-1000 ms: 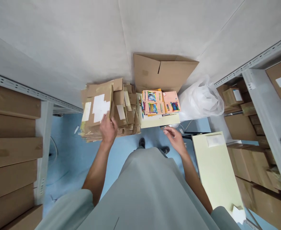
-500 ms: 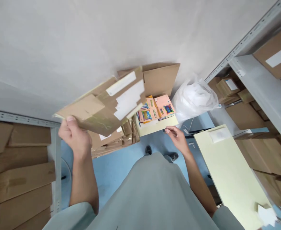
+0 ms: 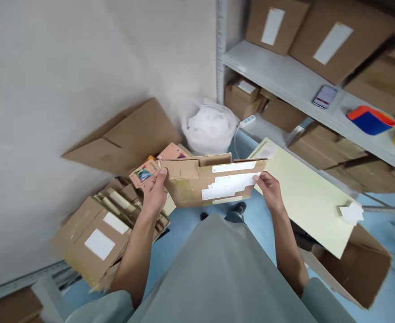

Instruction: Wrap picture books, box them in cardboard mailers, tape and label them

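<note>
A flattened cardboard box (image 3: 210,181) with white labels is held level in front of me, above my lap. My left hand (image 3: 155,195) is closed on its left end and my right hand (image 3: 269,193) is closed on its right end. Below and to the left lies a heap of flattened cardboard boxes (image 3: 99,233) on the blue floor. Colourful booklets (image 3: 146,170) show just behind my left hand.
A large brown box (image 3: 130,139) leans on the wall. A white plastic bag (image 3: 209,128) sits in the corner. A pale yellow board (image 3: 305,193) lies to my right over an open carton (image 3: 358,264). Grey shelving (image 3: 294,85) holds boxes, a phone (image 3: 324,95) and a red-blue object (image 3: 370,120).
My left hand lifted one flattened box off the heap and brought it in front of me. My right hand rose and took its other end. The view swung to the right.
</note>
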`<state>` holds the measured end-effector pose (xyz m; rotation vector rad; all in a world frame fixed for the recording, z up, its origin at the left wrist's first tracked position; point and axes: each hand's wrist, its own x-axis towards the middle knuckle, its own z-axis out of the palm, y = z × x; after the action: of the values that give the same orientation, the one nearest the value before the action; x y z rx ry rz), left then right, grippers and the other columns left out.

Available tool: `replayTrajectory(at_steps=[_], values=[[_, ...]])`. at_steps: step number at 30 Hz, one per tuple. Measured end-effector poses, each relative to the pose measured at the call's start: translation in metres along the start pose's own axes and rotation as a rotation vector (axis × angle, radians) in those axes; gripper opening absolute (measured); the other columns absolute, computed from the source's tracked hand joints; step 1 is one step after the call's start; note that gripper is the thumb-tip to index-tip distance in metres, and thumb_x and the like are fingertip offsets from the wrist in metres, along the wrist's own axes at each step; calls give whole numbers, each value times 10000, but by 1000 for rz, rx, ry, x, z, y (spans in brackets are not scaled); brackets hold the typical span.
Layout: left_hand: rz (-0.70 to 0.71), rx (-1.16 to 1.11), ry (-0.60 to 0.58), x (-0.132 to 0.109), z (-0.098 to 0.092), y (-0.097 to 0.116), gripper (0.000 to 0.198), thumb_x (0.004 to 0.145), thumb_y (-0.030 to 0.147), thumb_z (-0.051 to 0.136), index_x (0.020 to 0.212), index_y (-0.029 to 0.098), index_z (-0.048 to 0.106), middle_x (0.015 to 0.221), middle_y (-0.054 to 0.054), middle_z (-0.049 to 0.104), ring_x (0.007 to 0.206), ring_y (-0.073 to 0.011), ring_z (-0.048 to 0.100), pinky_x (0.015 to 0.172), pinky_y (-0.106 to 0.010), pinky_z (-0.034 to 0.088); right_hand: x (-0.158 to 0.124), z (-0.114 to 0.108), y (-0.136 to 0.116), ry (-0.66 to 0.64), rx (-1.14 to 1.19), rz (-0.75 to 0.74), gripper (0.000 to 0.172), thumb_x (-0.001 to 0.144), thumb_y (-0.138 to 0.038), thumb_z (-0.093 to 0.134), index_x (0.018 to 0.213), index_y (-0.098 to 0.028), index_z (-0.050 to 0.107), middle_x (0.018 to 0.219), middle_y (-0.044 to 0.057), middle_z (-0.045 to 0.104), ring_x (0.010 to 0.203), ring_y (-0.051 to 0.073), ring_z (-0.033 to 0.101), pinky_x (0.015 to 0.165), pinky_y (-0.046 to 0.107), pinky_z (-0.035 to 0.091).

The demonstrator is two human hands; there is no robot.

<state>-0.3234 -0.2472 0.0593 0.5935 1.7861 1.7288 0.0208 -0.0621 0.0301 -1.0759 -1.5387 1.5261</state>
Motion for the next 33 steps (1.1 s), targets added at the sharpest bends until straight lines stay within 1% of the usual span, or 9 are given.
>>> replayTrajectory(at_steps=[3,6,11,14,18,21,24,29,33], values=[[-30,17,-175,15,68,0,651,892,826,805,1120,216,807,1101,-124,862,1220,-346,815,1037,-463,693,-9,-52,7,169,28,32,484,924,-724,854,1053,-259,819,1061,67,870,1000,287,792,910,417,644],[-59,62,-368,22,134,1,686,839,793,893,1172,202,789,1111,-119,874,1148,-344,840,974,-444,709,-18,-102,15,315,23,52,485,934,-723,842,1065,-256,817,1038,64,864,959,274,777,857,394,626],[-58,132,-594,28,232,-3,746,881,797,858,1287,181,743,1200,-137,875,1156,-342,837,955,-418,696,-31,-171,26,469,0,80,506,954,-747,806,1075,-255,796,1000,49,838,935,260,742,852,384,606],[-60,130,-702,31,284,-15,723,917,766,837,1317,176,716,1242,-143,870,1183,-334,831,985,-413,685,-36,-204,34,555,-15,69,508,980,-754,772,1093,-259,788,951,27,785,919,240,693,846,360,578],[-54,127,-810,33,345,-46,685,939,726,828,1332,177,704,1318,-151,852,1289,-330,794,1110,-444,645,-43,-242,52,654,-59,76,499,1007,-753,746,1054,-256,762,911,12,708,899,225,638,851,352,555],[-80,137,-854,29,382,-76,683,914,740,837,1308,199,702,1349,-147,838,1362,-348,759,1184,-486,610,-50,-267,73,686,-80,133,522,1013,-783,719,1052,-262,722,933,22,710,946,243,669,913,383,575],[-139,183,-892,23,408,-102,606,904,722,840,1225,225,708,1337,-147,832,1390,-374,741,1215,-521,595,-56,-285,95,704,-107,177,553,1002,-814,702,1060,-264,701,982,43,736,1039,269,704,999,429,593],[-144,212,-992,21,429,-130,522,920,543,800,1327,241,677,1537,-135,744,1583,-350,600,1326,-504,497,-61,-295,120,735,-97,226,639,951,-869,697,1179,-272,710,1285,121,805,1328,330,715,1180,512,569],[-173,221,-1111,27,444,-145,549,901,417,731,1415,239,659,1600,-114,708,1602,-322,574,1344,-491,465,-62,-289,126,712,-73,275,696,948,-863,694,1322,-277,711,1464,143,777,1431,345,694,1208,513,571]])
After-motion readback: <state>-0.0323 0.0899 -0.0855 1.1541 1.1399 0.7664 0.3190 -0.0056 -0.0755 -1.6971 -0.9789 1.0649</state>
